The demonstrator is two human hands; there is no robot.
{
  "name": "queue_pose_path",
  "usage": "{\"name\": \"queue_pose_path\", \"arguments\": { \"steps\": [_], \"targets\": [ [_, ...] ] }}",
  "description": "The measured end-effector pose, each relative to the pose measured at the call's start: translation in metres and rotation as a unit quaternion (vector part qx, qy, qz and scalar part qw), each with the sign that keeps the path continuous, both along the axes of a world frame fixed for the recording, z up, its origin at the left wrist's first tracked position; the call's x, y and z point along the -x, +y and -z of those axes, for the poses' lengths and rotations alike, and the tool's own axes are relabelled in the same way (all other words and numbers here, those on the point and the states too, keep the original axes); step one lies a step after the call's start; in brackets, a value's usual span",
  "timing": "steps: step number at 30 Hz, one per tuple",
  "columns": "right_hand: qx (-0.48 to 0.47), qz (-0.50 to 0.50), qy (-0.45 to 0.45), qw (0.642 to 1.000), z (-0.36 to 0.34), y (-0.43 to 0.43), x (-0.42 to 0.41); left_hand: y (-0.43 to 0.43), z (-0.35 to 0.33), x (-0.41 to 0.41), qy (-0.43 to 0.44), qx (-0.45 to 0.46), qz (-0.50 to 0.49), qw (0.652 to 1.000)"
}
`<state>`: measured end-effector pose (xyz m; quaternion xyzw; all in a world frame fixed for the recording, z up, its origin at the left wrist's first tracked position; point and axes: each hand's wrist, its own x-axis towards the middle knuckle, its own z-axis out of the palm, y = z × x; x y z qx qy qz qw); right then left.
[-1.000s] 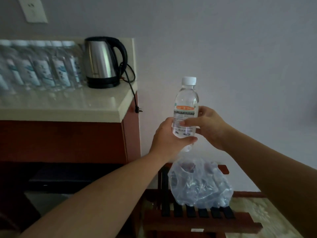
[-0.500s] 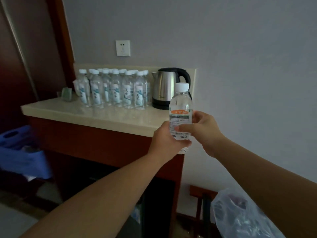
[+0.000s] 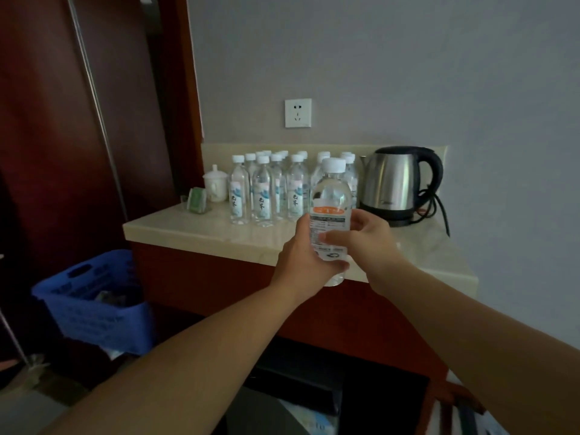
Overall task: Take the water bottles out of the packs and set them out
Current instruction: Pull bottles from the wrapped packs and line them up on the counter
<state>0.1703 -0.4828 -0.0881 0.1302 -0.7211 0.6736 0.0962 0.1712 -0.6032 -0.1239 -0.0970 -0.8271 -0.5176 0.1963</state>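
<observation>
At frame centre, my left hand (image 3: 303,255) and right hand (image 3: 365,238) both grip one upright water bottle (image 3: 330,215) above the counter (image 3: 201,232). Setting it carelessly could topple the crowded bottles (image 3: 266,189) behind.

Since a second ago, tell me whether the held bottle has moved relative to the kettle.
Yes. The held bottle was right of the kettle; it is now left of it, over the counter.
</observation>
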Motion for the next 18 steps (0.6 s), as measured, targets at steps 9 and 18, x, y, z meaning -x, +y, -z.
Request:
{"name": "queue_pose_path", "arguments": {
  "steps": [9, 18],
  "targets": [
    [0.009, 0.010, 0.004, 1.000, 0.001, -0.043, 0.043, -0.043, 0.003, 0.048, -0.004, -0.042, 0.013, 0.999],
    [0.019, -0.010, 0.015, 1.000, 0.000, -0.048, 0.117, -0.051, -0.001, 0.113, -0.015, -0.054, -0.005, 0.998]
  ]
}}
